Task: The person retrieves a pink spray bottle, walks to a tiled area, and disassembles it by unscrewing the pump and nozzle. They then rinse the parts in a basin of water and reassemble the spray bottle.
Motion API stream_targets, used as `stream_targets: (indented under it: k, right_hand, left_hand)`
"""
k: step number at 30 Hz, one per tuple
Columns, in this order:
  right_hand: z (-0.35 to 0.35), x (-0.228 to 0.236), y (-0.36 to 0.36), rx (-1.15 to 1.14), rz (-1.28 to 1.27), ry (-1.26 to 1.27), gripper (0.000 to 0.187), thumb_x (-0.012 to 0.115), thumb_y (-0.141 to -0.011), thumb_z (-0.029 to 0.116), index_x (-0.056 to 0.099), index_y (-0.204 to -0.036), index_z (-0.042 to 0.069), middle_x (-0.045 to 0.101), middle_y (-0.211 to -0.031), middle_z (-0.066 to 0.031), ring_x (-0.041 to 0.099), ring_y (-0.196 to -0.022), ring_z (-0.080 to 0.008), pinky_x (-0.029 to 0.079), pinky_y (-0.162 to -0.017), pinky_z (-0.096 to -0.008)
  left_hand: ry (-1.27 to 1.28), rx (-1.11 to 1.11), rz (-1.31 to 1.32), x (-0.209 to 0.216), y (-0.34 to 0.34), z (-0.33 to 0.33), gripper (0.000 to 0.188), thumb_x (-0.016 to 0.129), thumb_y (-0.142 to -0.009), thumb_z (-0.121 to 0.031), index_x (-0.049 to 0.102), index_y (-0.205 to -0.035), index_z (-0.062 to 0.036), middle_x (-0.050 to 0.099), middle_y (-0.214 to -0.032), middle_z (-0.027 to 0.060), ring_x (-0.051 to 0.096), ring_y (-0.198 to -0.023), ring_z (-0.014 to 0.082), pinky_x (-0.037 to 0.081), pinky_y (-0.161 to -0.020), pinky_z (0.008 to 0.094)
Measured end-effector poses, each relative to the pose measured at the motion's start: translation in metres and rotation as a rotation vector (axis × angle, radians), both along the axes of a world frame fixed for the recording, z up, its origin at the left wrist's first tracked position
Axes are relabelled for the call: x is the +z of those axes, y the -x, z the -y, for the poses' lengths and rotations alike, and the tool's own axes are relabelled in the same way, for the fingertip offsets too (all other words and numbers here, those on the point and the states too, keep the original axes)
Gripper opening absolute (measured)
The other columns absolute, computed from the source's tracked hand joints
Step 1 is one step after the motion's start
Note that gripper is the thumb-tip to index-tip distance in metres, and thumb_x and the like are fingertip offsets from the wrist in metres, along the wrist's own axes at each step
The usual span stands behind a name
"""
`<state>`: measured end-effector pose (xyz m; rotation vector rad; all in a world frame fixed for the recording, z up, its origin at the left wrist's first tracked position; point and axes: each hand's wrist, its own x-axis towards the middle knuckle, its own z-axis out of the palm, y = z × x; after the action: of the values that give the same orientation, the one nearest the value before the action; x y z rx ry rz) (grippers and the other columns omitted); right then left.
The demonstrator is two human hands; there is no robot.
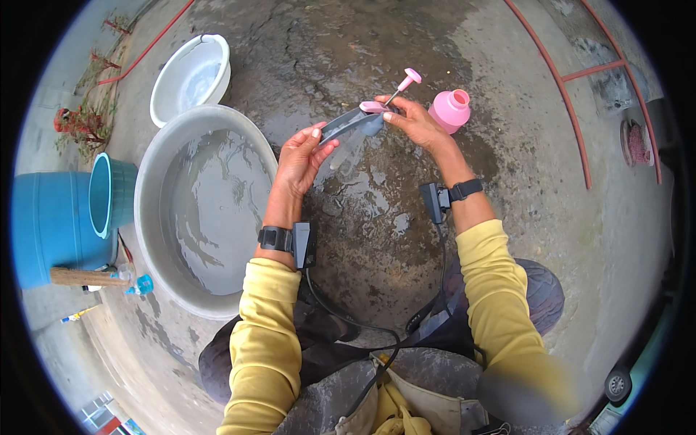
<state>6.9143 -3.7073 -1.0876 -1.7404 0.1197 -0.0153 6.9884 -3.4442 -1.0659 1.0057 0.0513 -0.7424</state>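
Observation:
Both hands are raised over the wet ground, ahead of my knees. My left hand point(299, 158) pinches the left end of a grey curved piece point(339, 129) between thumb and fingers. At the other end, my right hand point(415, 123) grips a sprayer pump top with a pink plunger handle point(410, 78) on a thin metal rod. A translucent, blurred part point(351, 150) hangs below; I cannot tell whether it is water or plastic. Just right of my right hand stands an uncapped pink bottle point(450, 111).
At left, a large grey basin point(148, 210) holds water, with a white basin point(161, 101) behind it. Beyond are a teal bucket point(112, 194), a blue drum point(51, 221) and a wooden piece point(85, 276). A red metal frame point(565, 109) lies at right.

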Motion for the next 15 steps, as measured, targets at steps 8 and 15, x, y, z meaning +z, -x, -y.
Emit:
stream_targets:
  k: [8, 15]
  right_hand:
    - [-0.028, 0.027, -0.009, -0.111, -0.045, -1.06, 0.038, 0.062, -0.094, 0.03, 0.053, -0.122, 0.005, 0.056, -0.123, -0.0135, 0.061, -0.109, -0.0346, 0.052, -0.091, -0.0505]
    - [-0.029, 0.013, -0.013, -0.422, -0.218, -0.904, 0.045, 0.063, -0.094, 0.031, 0.045, -0.133, 0.016, 0.062, -0.11, -0.004, 0.065, -0.091, -0.0202, 0.053, -0.073, -0.0385]
  left_hand:
    - [-0.11, 0.075, 0.309, -0.005, 0.027, 0.025, 0.029, 0.063, -0.088, 0.004, 0.06, -0.117, 0.0051, 0.061, -0.116, 0.0148, 0.068, -0.096, 0.0288, 0.059, -0.083, 0.0319]
    - [-0.121, -0.164, 0.473, -0.01, 0.034, 0.022, 0.028, 0.065, -0.085, 0.006, 0.062, -0.113, 0.0028, 0.06, -0.117, 0.0121, 0.068, -0.097, 0.0262, 0.059, -0.084, 0.035]
